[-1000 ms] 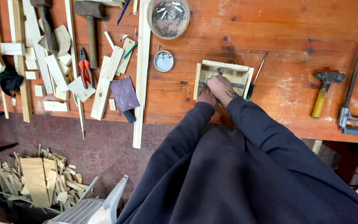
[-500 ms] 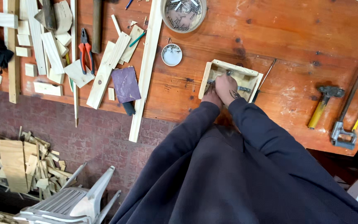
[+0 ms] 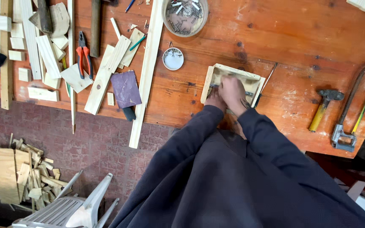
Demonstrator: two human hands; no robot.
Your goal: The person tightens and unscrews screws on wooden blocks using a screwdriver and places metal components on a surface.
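A small open wooden box frame (image 3: 213,77) lies on the orange-brown workbench (image 3: 284,38) right in front of me. My right hand (image 3: 233,93) is pressed down inside the frame, fingers curled over a thin dark metal tool whose ends stick out on both sides. My left hand (image 3: 213,101) sits at the frame's near left edge, largely hidden under the right hand and my dark sleeves; whether it holds anything cannot be made out. A thin rod with a dark handle (image 3: 265,83) lies against the frame's right side.
A hammer with a yellow handle (image 3: 322,109) and a hacksaw (image 3: 355,109) lie to the right. A round bowl of nails (image 3: 185,16), a small tin lid (image 3: 173,58), a long batten (image 3: 146,71), sandpaper (image 3: 125,88), red pliers (image 3: 83,52) and wood offcuts lie left. Below: scrap wood, a plastic chair.
The view has shifted, so the bench contents sit slightly differently in frame. Both hands stay on the box frame; the right hand has shifted a little inside it.
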